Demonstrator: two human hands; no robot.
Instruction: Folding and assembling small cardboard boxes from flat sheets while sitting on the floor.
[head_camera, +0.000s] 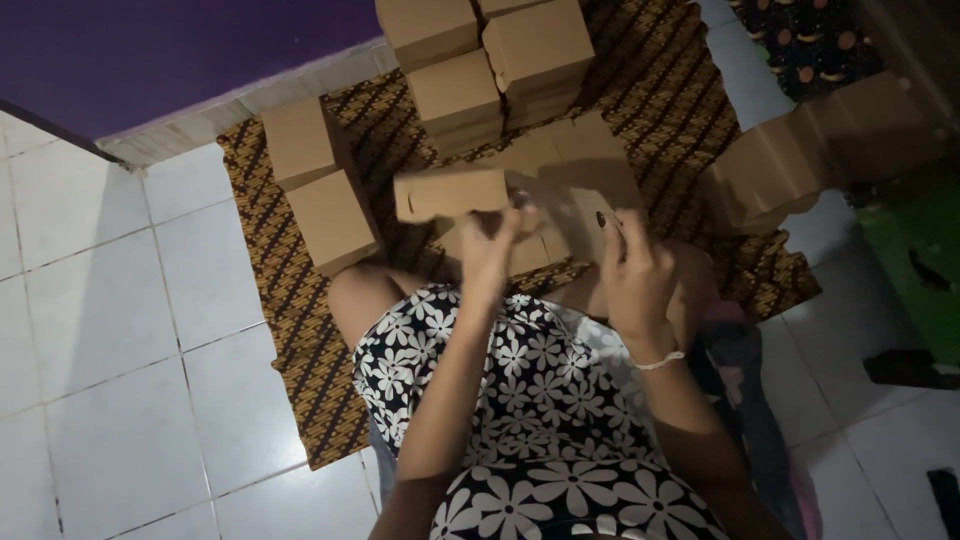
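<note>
Brown cardboard being folded into a box, held in both hands above the lap.

The flat-cut carton (520, 195) looks half formed: the left hand (487, 255) pinches a raised flap, fingers closed on it, while the right hand (635, 275) clasps the blank's far side, fingers curled round the edge. Closing it likely calls for tucking that flap in. Finished boxes (480, 60) stack beyond the hands on the patterned mat (300, 330).
</note>
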